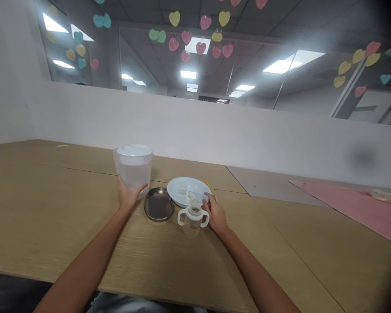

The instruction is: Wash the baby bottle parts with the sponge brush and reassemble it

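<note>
Two bare hands at the worktop point(163, 265), well apart from each other. Left hand point(127, 198) wrapped about the lower side of a clear jug point(133, 174), thumb across its front. Jug upright, white lid point(134, 150) on, standing toward the worktop's far edge, left of the other vessels.

Right hand point(217, 215) by the right rim of a pale blue plate point(175, 188), fingers curled. A thin pale line runs from the fingertips over the plate; whether they pinch something, I cannot tell at this blur. Small clear and white pieces point(189, 197) lie on the plate, shapes indistinct.

Key relation: the two-handled bottle point(191, 225) stands between the hands, nearer the worktop's near edge than plate or jug. Long axis upright, neck up and apparently uncapped, white handles out to left and right. Right hand is the nearer, just beside the right handle point(204, 219); contact unclear. Left hand lies off to the left, a round metal dish point(158, 204) between it and the bottle.

Pink sheet point(355, 206) along the worktop's right side; small pale scrap point(62, 145) near its far left corner.

Writing: red print on the bottle's front, too small to read. No legible label on jug, plate or dish. Heart stickers point(201, 48) on the window, no readable words.
</note>
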Demonstrator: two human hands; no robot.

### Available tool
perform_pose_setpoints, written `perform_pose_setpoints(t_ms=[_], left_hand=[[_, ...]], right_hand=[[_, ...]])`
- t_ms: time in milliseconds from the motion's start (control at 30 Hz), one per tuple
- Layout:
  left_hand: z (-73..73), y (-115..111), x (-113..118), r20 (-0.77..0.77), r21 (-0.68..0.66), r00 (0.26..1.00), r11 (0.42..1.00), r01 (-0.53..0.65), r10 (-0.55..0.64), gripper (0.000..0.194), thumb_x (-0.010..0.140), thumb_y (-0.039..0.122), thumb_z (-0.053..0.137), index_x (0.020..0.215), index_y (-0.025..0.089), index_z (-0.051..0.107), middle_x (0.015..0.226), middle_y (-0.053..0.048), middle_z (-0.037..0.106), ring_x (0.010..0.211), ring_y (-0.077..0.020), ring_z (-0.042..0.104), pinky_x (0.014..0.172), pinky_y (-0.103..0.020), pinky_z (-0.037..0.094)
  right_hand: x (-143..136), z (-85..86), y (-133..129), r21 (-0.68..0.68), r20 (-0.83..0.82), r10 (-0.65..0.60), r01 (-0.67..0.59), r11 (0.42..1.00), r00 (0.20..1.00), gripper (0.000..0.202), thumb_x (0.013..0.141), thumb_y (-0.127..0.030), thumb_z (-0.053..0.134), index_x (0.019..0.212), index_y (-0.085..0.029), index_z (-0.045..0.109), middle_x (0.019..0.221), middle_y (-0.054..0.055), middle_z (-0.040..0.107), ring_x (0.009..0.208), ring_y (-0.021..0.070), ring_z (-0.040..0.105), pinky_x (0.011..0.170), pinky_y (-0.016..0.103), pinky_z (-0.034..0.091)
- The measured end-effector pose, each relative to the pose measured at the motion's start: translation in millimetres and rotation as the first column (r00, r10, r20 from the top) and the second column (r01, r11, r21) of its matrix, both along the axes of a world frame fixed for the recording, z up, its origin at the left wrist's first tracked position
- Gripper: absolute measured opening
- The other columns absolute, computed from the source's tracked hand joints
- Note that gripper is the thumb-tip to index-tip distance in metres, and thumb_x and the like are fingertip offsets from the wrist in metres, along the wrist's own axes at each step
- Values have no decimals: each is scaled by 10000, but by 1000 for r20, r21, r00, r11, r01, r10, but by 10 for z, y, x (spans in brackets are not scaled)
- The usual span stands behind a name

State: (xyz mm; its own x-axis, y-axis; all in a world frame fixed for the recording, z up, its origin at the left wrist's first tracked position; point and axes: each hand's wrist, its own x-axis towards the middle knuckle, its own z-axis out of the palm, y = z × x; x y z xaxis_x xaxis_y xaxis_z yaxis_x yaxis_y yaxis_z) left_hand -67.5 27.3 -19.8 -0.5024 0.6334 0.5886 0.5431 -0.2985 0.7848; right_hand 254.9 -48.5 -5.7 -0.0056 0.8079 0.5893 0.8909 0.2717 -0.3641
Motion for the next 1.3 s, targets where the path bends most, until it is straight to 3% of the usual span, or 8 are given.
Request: perform_pose_setpoints(t_ms=[100, 200, 333, 467, 700, 867, 1100, 1300], left_hand=[[-11, 0, 27, -11, 41, 993, 992, -120, 120, 1127, 545, 509, 779, 1426, 223, 137, 1375, -191, 362, 1236, -403, 377, 978, -569, 371], [26, -32, 35, -205, 202, 960, 968, -150, 191, 1091, 593, 539, 736, 1435, 178, 144, 1417, -197, 310, 1290, -385, 299, 1047, -560, 275], [64, -96, 64, -488, 298, 848, 953, -61, 207, 826, 743, 487, 618, 1409, 147, 268, 1455, -186, 269, 1345, -385, 190, 1079, -605, 61], [42, -131, 143, -647, 304, 746, 951, 61, 158, 595, 810, 341, 551, 1362, 201, 381, 1441, -148, 331, 1354, -337, 214, 1092, -572, 11], [104, -145, 217, -485, 404, 847, 915, -3, 217, 954, 696, 483, 670, 1430, 111, 188, 1422, -233, 299, 1328, -376, 230, 1077, -563, 133], [215, -215, 234, -379, 463, 914, 885, 53, 144, 1100, 640, 474, 726, 1440, 110, 64, 1429, -238, 244, 1323, -354, 244, 1067, -503, 253], [235, -296, 265, -617, 501, 780, 815, 290, 102, 1000, 741, 425, 657, 1442, 170, -8, 1475, -236, 128, 1368, -378, 124, 1068, -601, 133], [196, -302, 285, -645, 402, 763, 867, 296, 38, 962, 767, 406, 623, 1430, 171, -33, 1475, -237, 128, 1369, -369, 134, 1067, -578, 191]], right_hand=[[-5, 0, -3, 8, -10, 3, -3, 1000, 1000, 408, 916, -411, 276, 1177, -196, 505, 1021, 80, 565, 796, 177, 595, 677, 295, 452], [-11, 5, -14, 17, -33, 12, -11, 1000, 999, 391, 912, -403, 290, 1160, -200, 514, 1012, 75, 566, 790, 170, 595, 672, 284, 451], [-18, 10, -25, 21, -47, 22, -21, 1000, 999, 386, 911, -404, 290, 1140, -197, 522, 1003, 74, 564, 768, 166, 590, 660, 282, 453], [-15, 9, -16, 18, -43, 22, -21, 1000, 999, 390, 911, -411, 284, 1130, -193, 523, 980, 73, 565, 747, 166, 582, 664, 292, 456], [-7, 11, -9, 15, -7, 16, -16, 1000, 1000, 382, 912, -409, 295, 1137, -199, 521, 969, 72, 571, 775, 178, 586, 669, 297, 458], [-13, 2, -6, 12, -24, 20, -19, 1000, 1000, 376, 915, -407, 290, 1122, -201, 527, 984, 73, 564, 774, 173, 583, 685, 301, 459], [-25, 8, -14, -2, -36, 11, -12, 1000, 999, 372, 916, -408, 292, 1104, -204, 540, 969, 64, 564, 733, 156, 579, 638, 271, 445], [-48, 30, -19, -12, -23, 1, -1, 1000, 1000, 359, 916, -397, 298, 1103, -208, 540, 963, 64, 569, 772, 166, 587, 657, 277, 445]])
